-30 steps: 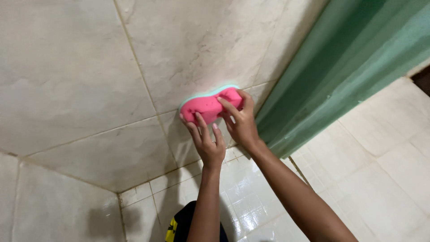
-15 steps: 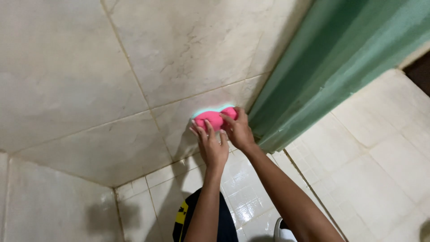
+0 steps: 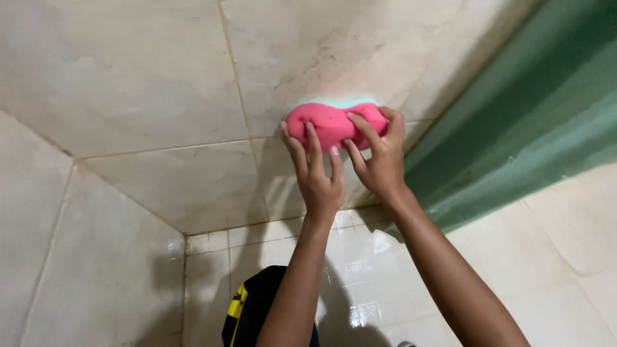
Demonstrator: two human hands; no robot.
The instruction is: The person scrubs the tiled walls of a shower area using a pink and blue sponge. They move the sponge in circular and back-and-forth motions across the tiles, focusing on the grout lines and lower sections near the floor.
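While both hands [image 3: 350, 170] press it, soft pink sponge [image 3: 331, 123] meets glossy tiled wall [image 3: 160, 122].

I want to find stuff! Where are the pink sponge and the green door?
pink sponge [image 3: 328, 125], head view, on its pink middle.
green door [image 3: 546, 122], head view, on its flat painted face.
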